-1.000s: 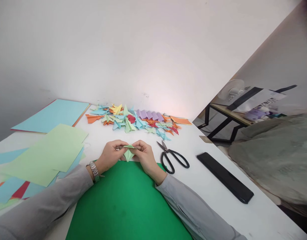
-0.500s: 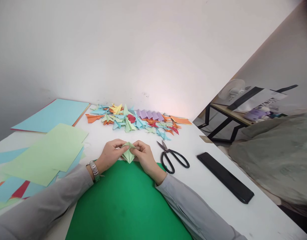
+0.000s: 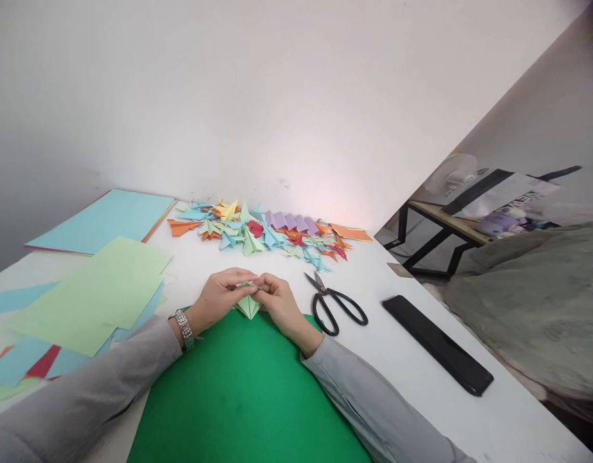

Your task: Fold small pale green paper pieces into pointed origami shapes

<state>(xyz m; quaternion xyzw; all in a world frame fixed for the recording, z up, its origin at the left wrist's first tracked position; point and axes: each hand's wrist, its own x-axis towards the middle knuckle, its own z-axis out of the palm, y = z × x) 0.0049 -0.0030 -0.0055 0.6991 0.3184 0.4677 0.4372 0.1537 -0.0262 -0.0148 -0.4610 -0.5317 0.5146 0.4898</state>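
As both hands (image 3: 216,300) (image 3: 279,302) are pinching pointed, folded pale-green paper (image 3: 249,308), it is seeming light, crease-prone, best held edgewise.

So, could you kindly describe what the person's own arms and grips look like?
The left sleeve and right sleeve are long and plain grey. The left grip and right grip are both gloveless. A silver-toned, linked band circles the left wrist, perhaps a watch or bracelet; no band shows on the right.
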